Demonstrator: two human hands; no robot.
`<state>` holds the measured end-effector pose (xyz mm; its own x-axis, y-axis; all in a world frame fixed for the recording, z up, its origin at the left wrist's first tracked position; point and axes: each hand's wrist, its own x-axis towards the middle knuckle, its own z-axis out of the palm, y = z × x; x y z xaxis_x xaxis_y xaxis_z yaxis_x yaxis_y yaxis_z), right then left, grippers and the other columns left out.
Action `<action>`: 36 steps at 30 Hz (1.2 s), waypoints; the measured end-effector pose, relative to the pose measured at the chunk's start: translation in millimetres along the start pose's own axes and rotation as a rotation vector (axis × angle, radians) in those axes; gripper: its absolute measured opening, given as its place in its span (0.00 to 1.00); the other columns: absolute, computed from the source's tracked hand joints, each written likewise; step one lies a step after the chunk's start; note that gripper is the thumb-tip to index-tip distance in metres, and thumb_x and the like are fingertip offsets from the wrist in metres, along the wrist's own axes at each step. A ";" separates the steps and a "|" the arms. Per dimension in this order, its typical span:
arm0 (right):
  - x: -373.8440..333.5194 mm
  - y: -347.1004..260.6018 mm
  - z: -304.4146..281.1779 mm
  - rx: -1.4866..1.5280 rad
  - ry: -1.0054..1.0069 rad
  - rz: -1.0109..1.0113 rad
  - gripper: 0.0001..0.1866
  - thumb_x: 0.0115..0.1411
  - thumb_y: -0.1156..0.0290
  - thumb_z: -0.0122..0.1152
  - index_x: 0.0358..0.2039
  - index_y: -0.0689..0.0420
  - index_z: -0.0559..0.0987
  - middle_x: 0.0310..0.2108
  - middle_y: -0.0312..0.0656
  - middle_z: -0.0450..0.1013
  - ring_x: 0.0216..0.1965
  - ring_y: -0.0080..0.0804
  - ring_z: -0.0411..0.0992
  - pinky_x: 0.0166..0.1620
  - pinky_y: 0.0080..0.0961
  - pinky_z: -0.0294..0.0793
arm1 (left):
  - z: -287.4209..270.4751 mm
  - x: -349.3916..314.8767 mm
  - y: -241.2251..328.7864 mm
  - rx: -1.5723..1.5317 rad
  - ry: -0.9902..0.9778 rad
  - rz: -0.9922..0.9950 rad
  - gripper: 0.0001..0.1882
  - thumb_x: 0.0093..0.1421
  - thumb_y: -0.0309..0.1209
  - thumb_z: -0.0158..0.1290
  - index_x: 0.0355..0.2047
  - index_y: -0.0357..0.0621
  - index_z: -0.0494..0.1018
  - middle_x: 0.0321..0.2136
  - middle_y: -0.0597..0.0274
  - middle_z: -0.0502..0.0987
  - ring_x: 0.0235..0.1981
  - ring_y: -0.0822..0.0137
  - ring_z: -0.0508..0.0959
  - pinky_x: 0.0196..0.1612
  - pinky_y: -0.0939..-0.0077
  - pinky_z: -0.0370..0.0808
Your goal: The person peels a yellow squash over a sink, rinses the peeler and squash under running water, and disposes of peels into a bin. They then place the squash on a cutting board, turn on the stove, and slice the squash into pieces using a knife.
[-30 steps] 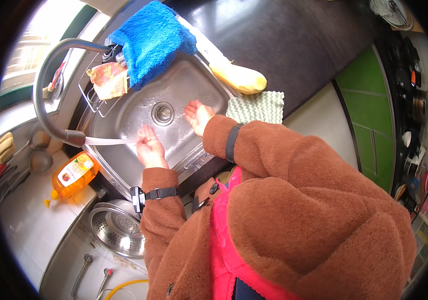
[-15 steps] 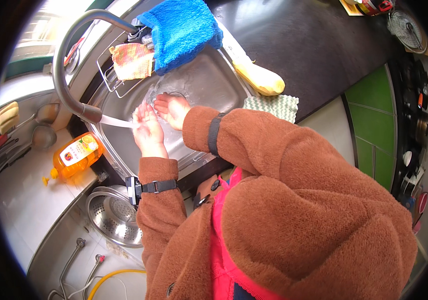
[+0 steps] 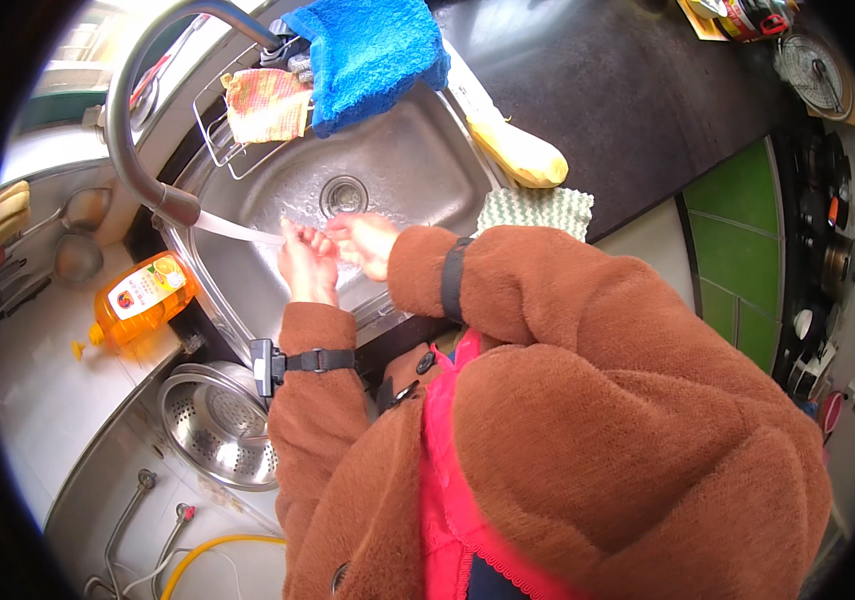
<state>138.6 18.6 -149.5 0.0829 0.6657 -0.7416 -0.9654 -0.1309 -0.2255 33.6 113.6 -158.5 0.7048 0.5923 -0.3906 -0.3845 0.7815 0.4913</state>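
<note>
Steel sink [image 3: 428,140] at the centre of things, wet metal glistening around its drain [image 3: 345,195], and out of the curved tap [image 3: 180,207] comes a white stream of water [image 3: 233,229], slanting over the basin and meeting the left hand [image 3: 310,262]! Behind, the wire rack [image 3: 238,177] carries an orange checked cloth [image 3: 266,105] and a thick blue towel [image 3: 373,65], draped over the sink's far edge. To the left, a clear bottle [image 3: 145,297] with orange liquid inside lies tilted on the pale counter [image 3: 38,420]; below it, a perforated steel colander [image 3: 218,425], its contents too unclear to call.

Now the hands, both over the near half of the sink! Left comes up from below, forearm nearly upright, fingers loosely curled right at the water. Right hand [image 3: 366,243] reaches in from the right, wrist level, fingers bent against the left's. Fingertips overlap there, blurred: how far each set closes, or whether something small sits between, I cannot tell.
</note>
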 end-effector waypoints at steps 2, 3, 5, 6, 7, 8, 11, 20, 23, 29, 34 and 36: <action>-7.1 -18.0 -20.7 0.065 0.136 -0.034 0.17 0.69 0.68 0.46 0.51 0.68 0.71 0.46 0.49 0.71 0.47 0.38 0.71 0.51 0.30 0.74 | 2.8 7.4 -2.0 0.245 0.590 -0.006 0.12 0.68 0.32 0.49 0.41 0.33 0.72 0.36 0.51 0.76 0.37 0.61 0.79 0.41 0.70 0.78; -9.4 -28.1 -31.3 0.084 0.186 -0.066 0.19 0.69 0.68 0.46 0.54 0.68 0.69 0.50 0.51 0.70 0.51 0.40 0.70 0.54 0.32 0.73 | 8.8 8.1 -0.9 0.262 0.615 -0.049 0.14 0.68 0.27 0.46 0.48 0.29 0.70 0.44 0.43 0.76 0.47 0.54 0.78 0.53 0.61 0.76; -11.6 -42.8 -48.4 0.144 0.283 -0.150 0.22 0.68 0.68 0.45 0.58 0.69 0.66 0.57 0.55 0.66 0.57 0.43 0.67 0.59 0.34 0.69 | 29.8 6.9 -9.1 0.256 0.451 -0.148 0.16 0.68 0.25 0.45 0.52 0.27 0.67 0.47 0.40 0.75 0.51 0.51 0.75 0.57 0.58 0.73; -11.4 -49.0 -56.1 0.179 0.328 -0.202 0.24 0.69 0.68 0.45 0.60 0.69 0.64 0.60 0.56 0.63 0.61 0.44 0.64 0.61 0.36 0.67 | 42.2 5.5 -16.1 0.265 0.401 -0.200 0.17 0.68 0.24 0.44 0.54 0.26 0.66 0.49 0.38 0.74 0.53 0.50 0.74 0.59 0.57 0.72; -11.6 -51.8 -62.8 0.224 0.387 -0.251 0.26 0.69 0.67 0.45 0.62 0.69 0.62 0.63 0.57 0.60 0.64 0.45 0.61 0.64 0.37 0.64 | 54.9 6.2 -30.4 0.260 0.331 -0.254 0.21 0.68 0.24 0.43 0.59 0.24 0.61 0.55 0.35 0.69 0.56 0.47 0.72 0.60 0.58 0.71; -10.6 -55.0 -68.6 0.245 0.396 -0.280 0.27 0.69 0.66 0.45 0.63 0.69 0.60 0.65 0.57 0.57 0.66 0.45 0.57 0.65 0.37 0.60 | 65.2 7.4 -38.9 0.261 0.296 -0.292 0.22 0.68 0.24 0.43 0.59 0.24 0.60 0.56 0.35 0.68 0.57 0.46 0.71 0.60 0.58 0.71; -8.2 -67.6 -87.1 0.276 0.412 -0.350 0.30 0.70 0.63 0.44 0.66 0.67 0.56 0.70 0.55 0.49 0.72 0.44 0.46 0.71 0.38 0.47 | 75.1 13.8 -50.9 0.259 0.113 -0.314 0.24 0.69 0.25 0.43 0.61 0.23 0.56 0.60 0.34 0.63 0.60 0.45 0.68 0.64 0.56 0.67; -16.9 -65.4 -90.2 0.191 0.422 -0.276 0.26 0.71 0.63 0.42 0.64 0.66 0.60 0.67 0.52 0.56 0.69 0.43 0.52 0.70 0.37 0.50 | -12.4 12.1 9.1 0.051 0.542 0.111 0.17 0.67 0.25 0.48 0.53 0.24 0.64 0.47 0.44 0.72 0.50 0.52 0.75 0.61 0.55 0.72; -9.5 -53.0 -70.5 0.056 0.308 -0.179 0.25 0.70 0.64 0.44 0.62 0.66 0.63 0.64 0.52 0.61 0.67 0.43 0.57 0.68 0.37 0.55 | -15.2 11.8 6.2 -0.020 0.528 0.134 0.13 0.68 0.25 0.46 0.48 0.25 0.67 0.43 0.46 0.74 0.47 0.55 0.76 0.59 0.57 0.73; 17.6 -11.9 4.0 -0.224 0.004 -0.131 0.17 0.66 0.66 0.49 0.50 0.64 0.72 0.50 0.49 0.70 0.52 0.39 0.68 0.55 0.35 0.68 | 40.2 -4.7 -27.4 0.211 0.545 0.169 0.14 0.71 0.30 0.42 0.49 0.31 0.69 0.45 0.54 0.74 0.51 0.60 0.73 0.58 0.64 0.71; 17.1 -1.6 15.1 -0.628 -0.208 -0.511 0.13 0.61 0.67 0.54 0.38 0.64 0.77 0.37 0.48 0.76 0.39 0.44 0.73 0.48 0.41 0.71 | 83.0 -22.2 -45.5 0.241 0.433 0.209 0.18 0.68 0.33 0.49 0.53 0.34 0.68 0.48 0.56 0.73 0.52 0.64 0.72 0.57 0.67 0.68; 12.0 -8.6 4.8 -0.949 -0.277 -0.681 0.14 0.61 0.67 0.54 0.40 0.64 0.77 0.39 0.50 0.76 0.41 0.47 0.74 0.50 0.42 0.70 | 80.1 -18.6 -45.7 0.400 0.477 0.171 0.17 0.66 0.29 0.51 0.52 0.35 0.67 0.45 0.54 0.73 0.48 0.64 0.73 0.51 0.69 0.73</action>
<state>146.8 31.3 -153.3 0.3373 0.9286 -0.1546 -0.1675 -0.1024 -0.9805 85.8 51.1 -111.3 0.2751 0.7959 -0.5392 -0.1512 0.5897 0.7933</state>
